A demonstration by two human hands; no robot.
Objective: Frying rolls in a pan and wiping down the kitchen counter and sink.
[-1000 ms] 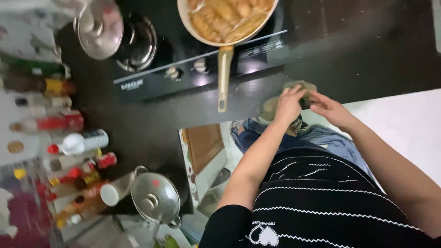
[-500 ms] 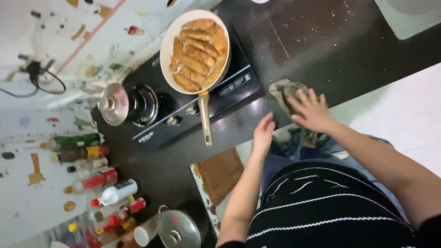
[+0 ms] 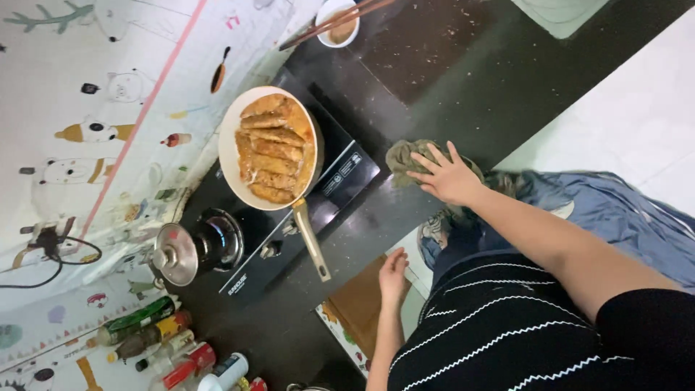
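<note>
My right hand (image 3: pixel 445 175) lies flat with fingers spread on a crumpled grey-green cloth (image 3: pixel 405 154) on the dark countertop (image 3: pixel 463 80). My left hand (image 3: pixel 393 275) rests at the counter's front edge and holds nothing. Left of the cloth, a cream frying pan (image 3: pixel 271 148) with several browned pieces in orange sauce sits on a black two-burner stove (image 3: pixel 340 174). The pan's long handle (image 3: pixel 313 245) points toward my left hand.
A steel pot with a lid (image 3: pixel 176 255) sits on the stove's other burner. A small bowl with chopsticks across it (image 3: pixel 339 23) stands farther along the counter. Several bottles (image 3: pixel 148 333) line the patterned wall. Below the counter are a brown cupboard door (image 3: pixel 358 308) and white floor (image 3: pixel 637 123).
The view has swung and rotated. My left hand has left the cloth and dropped to the counter edge. My right hand stays on the cloth, now spread flat.
</note>
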